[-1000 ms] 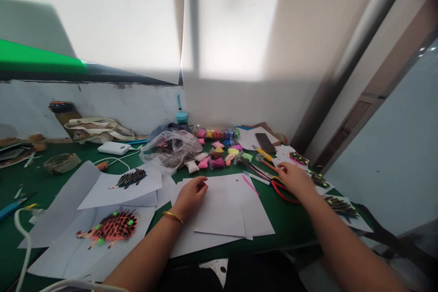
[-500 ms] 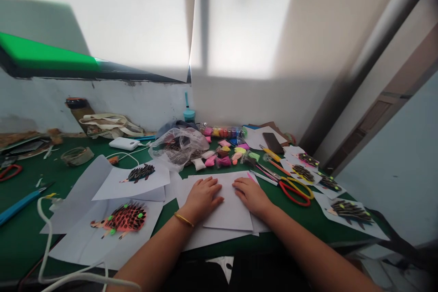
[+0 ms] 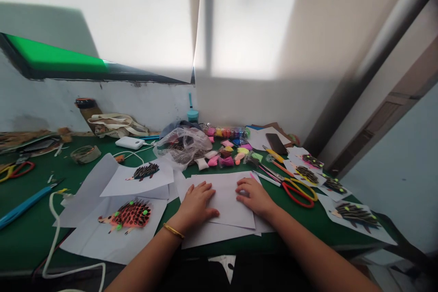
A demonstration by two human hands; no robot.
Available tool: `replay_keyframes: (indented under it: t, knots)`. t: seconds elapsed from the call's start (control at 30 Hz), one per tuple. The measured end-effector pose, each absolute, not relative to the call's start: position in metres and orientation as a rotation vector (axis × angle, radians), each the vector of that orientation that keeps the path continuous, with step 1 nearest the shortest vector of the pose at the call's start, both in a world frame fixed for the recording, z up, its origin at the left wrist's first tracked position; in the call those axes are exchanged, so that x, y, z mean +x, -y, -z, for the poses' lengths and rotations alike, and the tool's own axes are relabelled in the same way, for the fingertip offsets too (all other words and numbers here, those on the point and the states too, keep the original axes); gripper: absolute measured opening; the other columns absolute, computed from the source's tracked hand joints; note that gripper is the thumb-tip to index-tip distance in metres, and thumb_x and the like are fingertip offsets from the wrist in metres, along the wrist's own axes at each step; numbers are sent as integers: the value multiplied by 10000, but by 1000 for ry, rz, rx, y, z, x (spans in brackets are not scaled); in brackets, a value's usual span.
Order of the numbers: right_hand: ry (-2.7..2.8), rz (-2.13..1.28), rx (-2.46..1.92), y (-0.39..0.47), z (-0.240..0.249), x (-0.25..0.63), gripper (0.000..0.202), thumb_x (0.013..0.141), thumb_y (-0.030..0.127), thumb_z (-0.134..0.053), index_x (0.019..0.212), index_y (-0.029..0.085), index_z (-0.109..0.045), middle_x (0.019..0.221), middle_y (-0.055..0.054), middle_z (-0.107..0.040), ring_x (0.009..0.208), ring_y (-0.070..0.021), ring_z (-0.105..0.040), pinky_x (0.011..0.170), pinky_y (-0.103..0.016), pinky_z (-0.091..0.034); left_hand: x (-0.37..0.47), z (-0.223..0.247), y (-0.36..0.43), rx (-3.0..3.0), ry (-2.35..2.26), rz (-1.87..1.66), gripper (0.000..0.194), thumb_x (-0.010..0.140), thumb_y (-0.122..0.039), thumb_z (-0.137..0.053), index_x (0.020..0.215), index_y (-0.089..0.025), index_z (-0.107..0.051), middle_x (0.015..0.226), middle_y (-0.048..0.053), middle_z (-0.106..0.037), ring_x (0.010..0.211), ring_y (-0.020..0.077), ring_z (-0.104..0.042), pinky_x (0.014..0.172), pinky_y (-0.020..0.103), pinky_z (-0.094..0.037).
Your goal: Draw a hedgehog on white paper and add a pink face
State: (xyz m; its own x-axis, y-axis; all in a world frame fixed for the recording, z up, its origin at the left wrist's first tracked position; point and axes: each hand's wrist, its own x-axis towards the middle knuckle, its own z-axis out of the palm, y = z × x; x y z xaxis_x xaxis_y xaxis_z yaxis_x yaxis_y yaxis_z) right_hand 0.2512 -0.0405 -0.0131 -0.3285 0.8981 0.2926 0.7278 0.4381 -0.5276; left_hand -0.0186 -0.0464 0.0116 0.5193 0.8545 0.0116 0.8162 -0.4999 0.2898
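Paper [image 3: 227, 194] lies under and between my left hand [image 3: 199, 203] and right hand [image 3: 255, 196], both spread loosely, gripping nothing. Light, even pressure should keep it from sliding toward scissors [image 3: 284, 181] beyond my right or packets [image 3: 226, 161] ahead.

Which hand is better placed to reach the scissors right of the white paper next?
Probably the right hand. It rests on the right part of the white paper, near the scissors; the left hand lies farther across, on the left part.
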Motion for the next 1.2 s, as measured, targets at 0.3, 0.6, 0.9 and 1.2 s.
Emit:
replay_keyframes:
  t: [0.3,0.6,0.9,1.2]
  knots:
    - [2229,-383,-1409,40,9,249,147,855,219,-619,985,225,-689,938,-44,-659,926,-204,-579,864,-340,-432,-7,-19,51,2513,-1377,-295,452,844,-285,-628,1291,-275,-560,1402,65,-543,1330,271,-448,1150,544,-237]
    - [2283,-360,-1463,43,7,247,115,828,301,-687,911,223,-678,821,-23,-640,847,-205,-564,779,-329,-414,15,-9,62,2518,-1378,-518,607,797,-119,-572,1385,-224,-467,1484,99,-424,1340,263,-425,1114,415,-369]
    - [2185,-354,-1462,44,9,250,202,825,288,-674,1003,196,-650,905,-42,-634,885,-208,-562,814,-340,-433,-31,-32,28,2444,-1590,-380,616,720,-401,-751,1284,-218,-586,1360,111,-542,1243,317,-500,1058,434,-390]
    - [2104,-429,-1492,38,14,251,207,875,250,-547,1011,212,-698,961,-72,-668,947,-232,-598,868,-372,-455,-47,-22,33,2494,-1505,-274,374,754,-384,-719,1114,-287,-694,1337,57,-590,1267,291,-497,1057,403,-376]
